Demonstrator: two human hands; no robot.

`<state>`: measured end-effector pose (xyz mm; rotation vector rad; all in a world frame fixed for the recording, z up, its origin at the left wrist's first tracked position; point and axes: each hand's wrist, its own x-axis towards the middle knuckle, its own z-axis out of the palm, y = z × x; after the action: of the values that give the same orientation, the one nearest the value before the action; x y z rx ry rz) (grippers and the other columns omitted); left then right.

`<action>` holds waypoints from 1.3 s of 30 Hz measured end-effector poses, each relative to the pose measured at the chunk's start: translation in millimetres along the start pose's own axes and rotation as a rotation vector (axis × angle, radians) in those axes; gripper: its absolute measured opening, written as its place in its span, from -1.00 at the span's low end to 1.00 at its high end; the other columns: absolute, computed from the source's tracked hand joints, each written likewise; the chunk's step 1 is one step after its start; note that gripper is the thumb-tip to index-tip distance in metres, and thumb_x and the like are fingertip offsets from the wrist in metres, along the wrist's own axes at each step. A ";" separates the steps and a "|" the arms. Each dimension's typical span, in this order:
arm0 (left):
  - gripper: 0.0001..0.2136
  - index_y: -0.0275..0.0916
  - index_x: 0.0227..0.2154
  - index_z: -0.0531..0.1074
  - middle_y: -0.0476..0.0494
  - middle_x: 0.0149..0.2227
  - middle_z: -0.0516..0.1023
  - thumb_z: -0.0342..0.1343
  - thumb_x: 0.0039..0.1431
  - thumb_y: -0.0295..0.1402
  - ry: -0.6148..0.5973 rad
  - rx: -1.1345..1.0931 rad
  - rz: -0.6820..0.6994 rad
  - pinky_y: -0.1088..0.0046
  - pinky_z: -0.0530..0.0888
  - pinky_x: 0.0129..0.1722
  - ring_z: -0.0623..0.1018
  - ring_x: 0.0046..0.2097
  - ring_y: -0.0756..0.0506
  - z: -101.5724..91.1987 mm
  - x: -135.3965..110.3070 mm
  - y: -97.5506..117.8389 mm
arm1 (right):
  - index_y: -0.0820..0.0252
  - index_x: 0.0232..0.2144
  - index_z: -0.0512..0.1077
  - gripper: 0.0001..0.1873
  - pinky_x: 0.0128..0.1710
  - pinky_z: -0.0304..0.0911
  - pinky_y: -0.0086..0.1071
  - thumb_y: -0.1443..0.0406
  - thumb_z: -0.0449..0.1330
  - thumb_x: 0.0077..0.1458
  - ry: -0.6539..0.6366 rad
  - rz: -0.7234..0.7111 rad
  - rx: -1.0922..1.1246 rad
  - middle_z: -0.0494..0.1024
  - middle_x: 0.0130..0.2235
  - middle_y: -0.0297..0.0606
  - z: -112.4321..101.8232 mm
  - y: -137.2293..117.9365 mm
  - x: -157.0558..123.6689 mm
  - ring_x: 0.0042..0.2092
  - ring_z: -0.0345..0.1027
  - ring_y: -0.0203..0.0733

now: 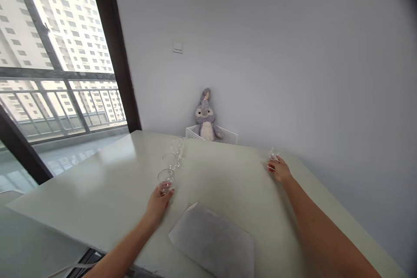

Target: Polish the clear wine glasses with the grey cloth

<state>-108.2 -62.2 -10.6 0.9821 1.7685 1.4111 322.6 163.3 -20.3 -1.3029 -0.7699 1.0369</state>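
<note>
My left hand (pixel 160 200) is closed around the lower part of a clear stemmed glass (pixel 166 176), which stands upright at the left of the table. Just behind it are a second clear glass (pixel 169 159) and a third, rounder one (pixel 177 147), close together in a row. Far to the right, my right hand (pixel 277 168) reaches to the back of the table, its fingers curled about another clear glass (pixel 273 153). That glass is small and faint, and my fingers hide its lower part.
A grey folded cloth or sheet (pixel 215 241) lies at the near edge of the pale table (pixel 224 173). Behind the table, a plush rabbit (pixel 206 115) sits in a white perforated basket (pixel 230 136) against the wall. A large window (pixel 65 74) is at the left.
</note>
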 end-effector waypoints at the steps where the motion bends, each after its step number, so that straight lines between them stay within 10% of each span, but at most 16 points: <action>1: -0.65 -0.20 -0.25 0.34 0.15 -0.67 0.20 0.13 -0.15 -0.21 -0.017 -0.020 0.000 0.56 0.16 -0.62 0.23 -0.62 0.05 -4.8 2.1 -0.4 | -0.01 -0.01 0.18 -0.31 -0.59 0.24 -0.54 0.40 0.22 -0.27 -0.001 0.007 0.004 0.40 -0.15 -0.31 1.3 1.2 -0.7 -0.50 0.23 -0.42; 14: -0.48 -0.15 -0.05 0.23 -0.12 -0.07 0.31 0.12 -0.18 -0.36 0.085 -0.315 -0.085 0.53 0.30 -0.42 0.38 -0.35 0.06 -15.9 0.4 -11.5 | 0.21 -0.34 0.42 -0.71 -0.58 0.28 -0.48 0.43 0.24 -0.24 -0.350 0.102 -0.011 0.46 -0.35 -0.27 58.2 19.1 -97.2 -0.57 0.21 -0.42; 18: -0.56 -0.12 -0.07 0.25 -0.05 -0.13 0.29 0.06 -0.10 -0.35 0.250 -0.244 -0.021 0.52 0.29 -0.37 0.32 -0.35 0.07 -15.1 -25.4 -15.4 | 0.20 -0.30 0.41 -0.70 -0.54 0.29 -0.47 0.42 0.22 -0.21 -0.617 0.166 0.003 0.46 -0.28 -0.25 94.4 25.8 -146.2 -0.53 0.24 -0.42; 26: -0.59 -0.16 -0.08 0.24 -0.10 -0.12 0.31 0.09 -0.05 -0.27 0.183 -0.147 0.145 0.44 0.34 -0.27 0.36 -0.27 0.00 -6.6 -52.5 -19.9 | 0.22 -0.29 0.38 -0.68 -0.52 0.22 -0.47 0.38 0.18 -0.23 -0.896 0.221 -0.008 0.41 -0.30 -0.28 165.3 28.2 -224.5 -0.51 0.23 -0.43; 33: -0.60 -0.17 -0.06 0.24 -0.19 -0.09 0.25 0.03 -0.02 -0.25 0.194 0.213 0.404 0.37 0.42 -0.37 0.39 -0.19 -0.12 -19.6 -60.5 -25.6 | 0.22 -0.39 0.33 -0.81 -0.58 0.11 -0.48 0.40 0.04 -0.16 -0.755 0.062 -0.138 0.38 -0.36 -0.33 133.8 21.6 -251.4 -0.58 0.11 -0.45; 39: -0.62 -0.18 -0.09 0.27 -0.19 -0.11 0.29 0.01 -0.01 -0.23 0.145 0.282 0.454 0.31 0.46 -0.36 0.42 -0.22 -0.13 -16.8 -53.7 -27.7 | 0.18 -0.38 0.38 -0.78 -0.39 0.14 -0.47 0.47 0.03 -0.12 -0.900 -0.462 -0.559 0.40 -0.41 -0.36 96.0 39.0 -293.4 -0.42 0.21 -0.35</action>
<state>-100.0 -120.6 -32.1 1.5411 1.9703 1.5586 118.4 -71.4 -15.4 -0.9722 -2.0520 1.0398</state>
